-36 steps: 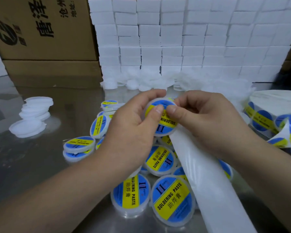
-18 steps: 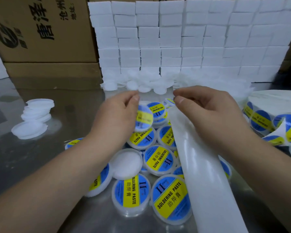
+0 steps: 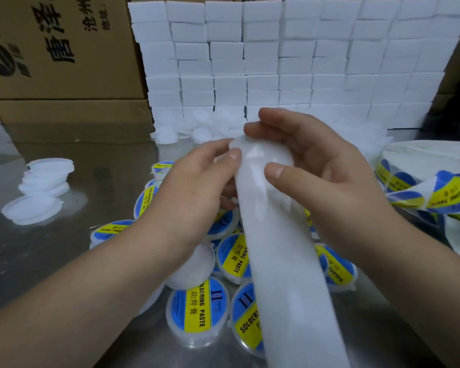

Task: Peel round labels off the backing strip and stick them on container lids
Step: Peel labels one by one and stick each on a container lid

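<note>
Both hands are up over the pile of blue-and-yellow labelled round lids (image 3: 197,309). The left hand (image 3: 194,181) and right hand (image 3: 324,166) each pinch the top end of the white paper backing strip (image 3: 284,261) between them, and it trails down over the steel worktop (image 3: 51,261).

Head-worn view, forward-down, close over hands (image 3: 250,187)
</note>
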Tool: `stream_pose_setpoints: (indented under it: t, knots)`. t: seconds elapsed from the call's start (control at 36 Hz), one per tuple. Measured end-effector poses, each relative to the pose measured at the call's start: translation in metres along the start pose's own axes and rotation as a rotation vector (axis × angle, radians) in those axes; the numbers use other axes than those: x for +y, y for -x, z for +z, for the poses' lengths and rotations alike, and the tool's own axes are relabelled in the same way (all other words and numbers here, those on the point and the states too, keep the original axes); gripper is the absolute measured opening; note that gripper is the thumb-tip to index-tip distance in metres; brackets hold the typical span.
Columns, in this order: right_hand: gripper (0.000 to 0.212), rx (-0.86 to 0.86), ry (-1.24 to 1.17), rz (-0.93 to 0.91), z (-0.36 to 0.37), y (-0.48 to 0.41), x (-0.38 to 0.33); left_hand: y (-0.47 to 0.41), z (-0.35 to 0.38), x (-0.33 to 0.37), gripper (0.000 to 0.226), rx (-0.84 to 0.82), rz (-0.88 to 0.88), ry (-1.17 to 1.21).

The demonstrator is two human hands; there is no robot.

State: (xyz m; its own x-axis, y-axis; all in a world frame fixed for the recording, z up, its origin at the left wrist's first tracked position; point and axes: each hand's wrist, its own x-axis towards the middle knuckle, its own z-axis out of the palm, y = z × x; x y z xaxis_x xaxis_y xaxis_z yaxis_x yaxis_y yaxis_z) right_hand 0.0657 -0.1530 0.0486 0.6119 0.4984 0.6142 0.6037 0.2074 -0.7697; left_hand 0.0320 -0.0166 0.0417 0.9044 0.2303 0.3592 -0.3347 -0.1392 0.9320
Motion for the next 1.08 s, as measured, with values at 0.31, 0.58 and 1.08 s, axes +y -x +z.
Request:
stream_pose_setpoints:
  t: [0.31, 0.58, 1.08]
  knots:
    - [0.022, -0.133, 0.25, -0.155, 0.004, 0.01, -0.007, -0.005, -0.011, 0.004, 0.032, -0.144, -0.321, 0.567]
    - [0.034, 0.11, 0.407, -0.199, 0.007, 0.011, -0.002, -0.008, -0.007, 0.006, 0.019, 0.05, -0.344, 0.603]
    - [0.035, 0.438, 0.228, 0.349, 0.001, -0.012, -0.005, 0.0, -0.003, 0.007, 0.028, -0.155, -0.261, 0.395]
